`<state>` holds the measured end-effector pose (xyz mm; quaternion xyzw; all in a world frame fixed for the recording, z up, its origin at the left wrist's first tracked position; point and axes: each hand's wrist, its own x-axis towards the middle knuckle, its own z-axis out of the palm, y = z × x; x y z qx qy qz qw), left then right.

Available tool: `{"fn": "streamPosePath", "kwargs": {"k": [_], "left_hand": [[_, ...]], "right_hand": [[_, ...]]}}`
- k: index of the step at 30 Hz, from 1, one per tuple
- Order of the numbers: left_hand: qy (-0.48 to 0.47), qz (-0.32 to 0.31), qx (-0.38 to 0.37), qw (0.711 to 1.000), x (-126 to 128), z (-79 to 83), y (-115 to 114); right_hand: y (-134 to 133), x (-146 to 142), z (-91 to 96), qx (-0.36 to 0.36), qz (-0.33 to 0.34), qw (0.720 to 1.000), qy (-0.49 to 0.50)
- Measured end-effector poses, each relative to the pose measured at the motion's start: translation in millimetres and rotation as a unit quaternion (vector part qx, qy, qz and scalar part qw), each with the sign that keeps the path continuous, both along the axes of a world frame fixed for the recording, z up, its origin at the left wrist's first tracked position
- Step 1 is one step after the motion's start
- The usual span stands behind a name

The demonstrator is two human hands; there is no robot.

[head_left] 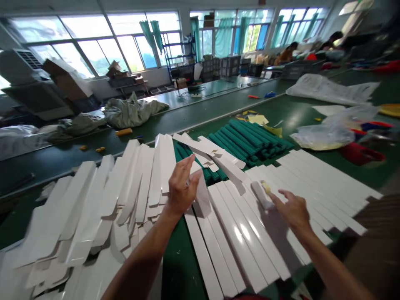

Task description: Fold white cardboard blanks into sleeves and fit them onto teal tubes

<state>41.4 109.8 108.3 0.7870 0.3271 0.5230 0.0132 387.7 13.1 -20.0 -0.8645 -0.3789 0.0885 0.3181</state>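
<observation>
My left hand (pixel 182 185) is in the middle, fingers together and thumb bent in, closed against a long, narrow white box (pixel 202 199) whose near end shows beside the palm. My right hand (pixel 295 210) is to the right, fingers apart. Its fingertip meets the edge of a small white object with a yellow part (pixel 261 195), whose kind I cannot make out. That object rests over a row of closed white boxes (pixel 237 233). Just beyond the left hand, white boxes with loose end flaps (pixel 215 154) lie across a stack of dark green rods (pixel 250 139).
Many flat or open white cartons (pixel 93 208) lie overlapped at left. More white boxes (pixel 315 183) spread to the right. Plastic bags (pixel 331 131) and a red item (pixel 362 154) sit farther right. Across the table's metal strip (pixel 218 114) lies a grey cloth bundle (pixel 129 111). People work at the far right.
</observation>
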Motion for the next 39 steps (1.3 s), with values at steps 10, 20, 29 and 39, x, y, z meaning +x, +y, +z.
{"fn": "streamPosePath", "kwargs": {"k": [10,20,29,39], "left_hand": [[0.005,0.014,0.005,1.0,9,0.5,-4],[-0.015,0.027,0.008,0.999,10,-2.6,2],[-0.038,0.048,0.001,0.998,7,-4.2,10],[-0.022,0.041,-0.008,0.999,12,-3.6,3]], "right_hand": [[13,-5,-9.7,0.118,-0.108,0.874,0.459],[-3,-6,-9.0,0.231,-0.071,0.822,0.516],[-16,-15,-28.5,0.265,-0.061,0.809,0.522],[-12,-18,-30.7,0.177,-0.079,0.799,0.569]]}}
